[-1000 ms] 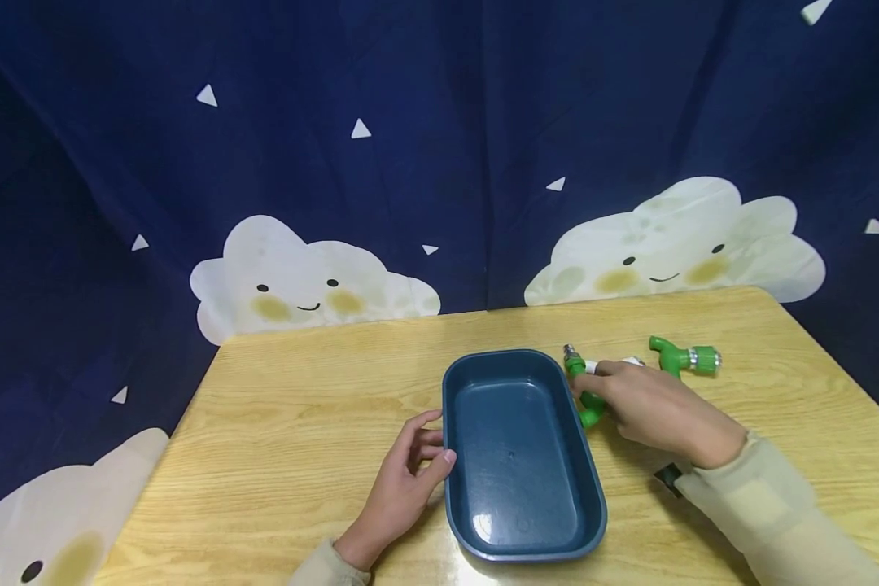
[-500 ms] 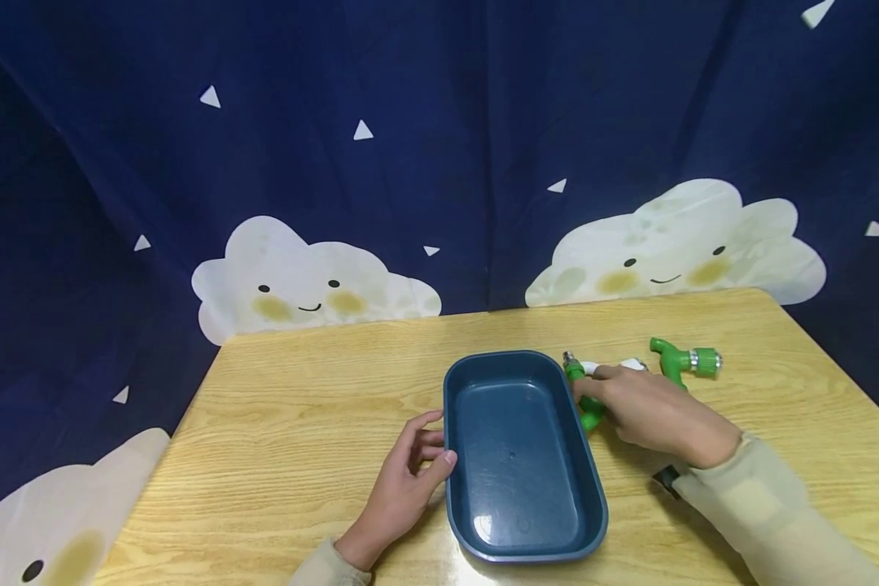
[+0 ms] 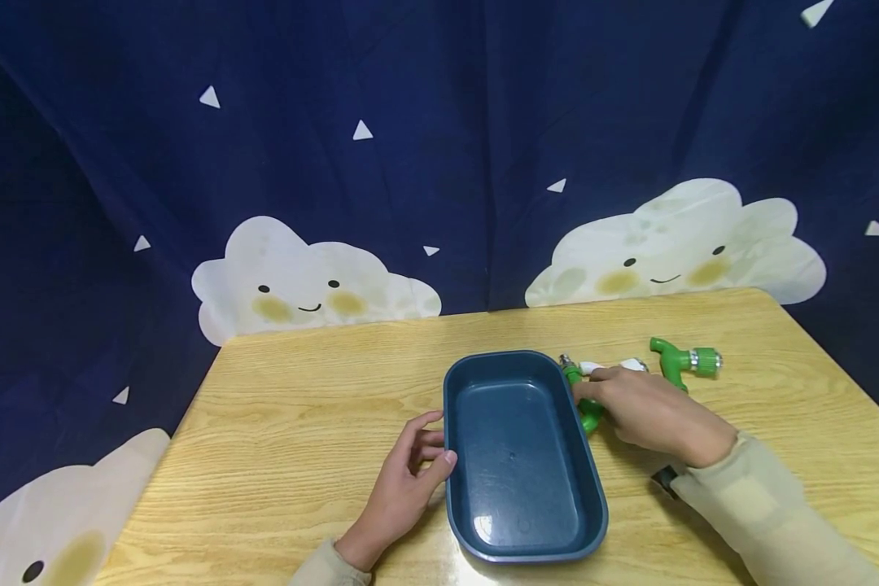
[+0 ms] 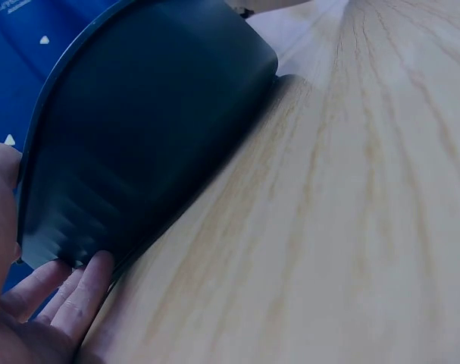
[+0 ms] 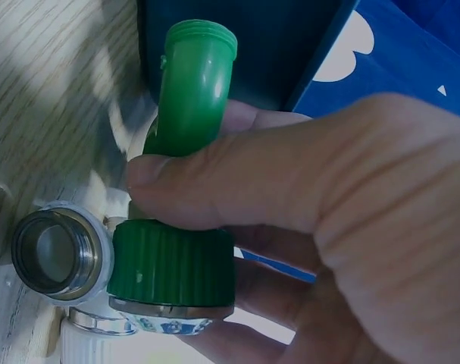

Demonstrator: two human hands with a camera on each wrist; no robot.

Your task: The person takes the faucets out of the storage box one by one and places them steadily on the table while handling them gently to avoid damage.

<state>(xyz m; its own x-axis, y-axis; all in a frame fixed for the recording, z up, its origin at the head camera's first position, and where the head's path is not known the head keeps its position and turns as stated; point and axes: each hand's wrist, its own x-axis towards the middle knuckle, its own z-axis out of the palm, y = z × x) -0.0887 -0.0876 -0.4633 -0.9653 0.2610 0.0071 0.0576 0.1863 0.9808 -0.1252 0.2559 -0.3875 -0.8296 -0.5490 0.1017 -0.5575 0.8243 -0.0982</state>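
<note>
My left hand holds the left side of a dark blue plastic tray, thumb at the rim and fingertips against the outer wall. In the right wrist view, my right hand grips a green faucet with a ribbed green collar, thumb laid across its body. Seen from the head, this faucet is partly covered by the hand and lies close along the tray's right wall. Just beside it is a white faucet with a metal-ringed mouth, mostly hidden behind the right hand in the head view.
Farther right on the wooden table lies another green faucet with a silver-ringed knob. A dark blue curtain printed with clouds hangs behind the table's far edge.
My right hand and the green faucet in it have shifted slightly left and nearer, towards the tray. More of the white faucet shows now. The left hand and the tray look still.
</note>
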